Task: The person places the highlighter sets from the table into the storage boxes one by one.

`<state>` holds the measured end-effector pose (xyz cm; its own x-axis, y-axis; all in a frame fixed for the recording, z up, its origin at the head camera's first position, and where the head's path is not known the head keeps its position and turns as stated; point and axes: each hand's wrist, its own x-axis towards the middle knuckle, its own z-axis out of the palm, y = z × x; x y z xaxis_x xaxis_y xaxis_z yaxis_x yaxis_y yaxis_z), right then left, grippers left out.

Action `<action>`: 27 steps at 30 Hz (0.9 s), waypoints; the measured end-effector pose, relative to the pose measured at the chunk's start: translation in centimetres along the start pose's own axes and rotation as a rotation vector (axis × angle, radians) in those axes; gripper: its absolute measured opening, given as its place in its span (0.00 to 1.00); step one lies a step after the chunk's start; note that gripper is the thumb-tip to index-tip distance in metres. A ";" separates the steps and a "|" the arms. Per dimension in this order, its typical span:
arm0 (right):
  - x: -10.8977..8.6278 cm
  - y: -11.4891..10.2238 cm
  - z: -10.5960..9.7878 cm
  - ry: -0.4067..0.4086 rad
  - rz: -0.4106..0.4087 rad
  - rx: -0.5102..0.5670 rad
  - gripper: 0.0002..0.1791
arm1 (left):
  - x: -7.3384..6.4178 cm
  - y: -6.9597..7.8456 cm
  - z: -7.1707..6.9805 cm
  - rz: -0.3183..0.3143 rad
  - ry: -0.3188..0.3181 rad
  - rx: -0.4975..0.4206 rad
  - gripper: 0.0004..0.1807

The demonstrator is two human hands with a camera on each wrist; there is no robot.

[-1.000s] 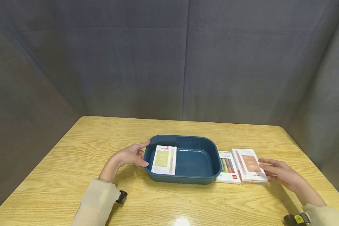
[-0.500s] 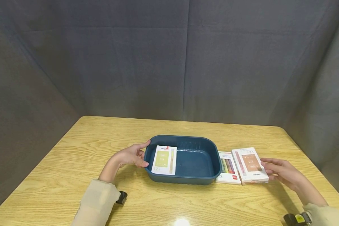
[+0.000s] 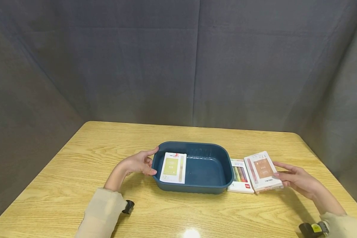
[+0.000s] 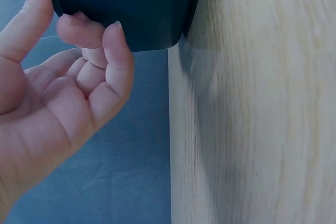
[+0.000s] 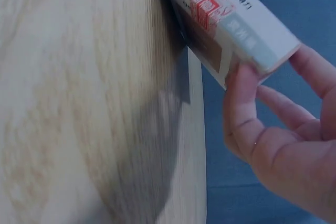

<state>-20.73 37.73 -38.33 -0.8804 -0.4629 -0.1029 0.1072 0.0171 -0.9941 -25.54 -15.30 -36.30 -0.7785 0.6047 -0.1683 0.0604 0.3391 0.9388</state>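
In the head view, my left hand (image 3: 138, 163) grips the left end of a dark blue plastic bin (image 3: 193, 189). The left wrist view shows curled fingertips against the bin's outer wall (image 4: 142, 3). Inside the bin, at its left, lies a white pen box with a green panel (image 3: 170, 167). My right hand (image 3: 300, 181) holds the right edge of a white pen box with a brown panel (image 3: 263, 168). That box is tilted, its right side raised, with fingers under it and the thumb on the edge in the right wrist view.
Between the bin and the brown-panel box lies a white box of coloured markers (image 3: 240, 177), close against the bin's right end. All stand on a wood-grain table (image 3: 154, 215). Grey curtains (image 3: 136, 66) hang behind it and at the sides.
The right side of the brown-panel pen box has risen from the table, and the box has turned slightly, held by my right hand. My left hand and the bin stay in place.
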 end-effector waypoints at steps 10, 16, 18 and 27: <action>-0.2 -0.5 0.0 -0.038 0.044 0.028 0.25 | 0.0 0.1 0.0 -0.012 0.003 -0.004 0.50; -0.3 -0.7 0.1 -0.005 0.066 0.003 0.24 | 0.0 0.0 0.0 -0.005 -0.002 -0.010 0.50; -0.3 -0.7 0.2 0.003 0.068 -0.004 0.24 | 0.0 0.0 0.0 -0.002 -0.004 -0.014 0.50; -0.5 -0.5 -0.3 -0.068 0.022 0.039 0.26 | 0.0 0.0 0.0 0.001 -0.002 -0.017 0.50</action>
<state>-20.49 38.16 -37.79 -0.8441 -0.5223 -0.1209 0.1452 -0.0056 -0.9894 -25.60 -15.33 -36.34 -0.7773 0.6062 -0.1683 0.0505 0.3267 0.9438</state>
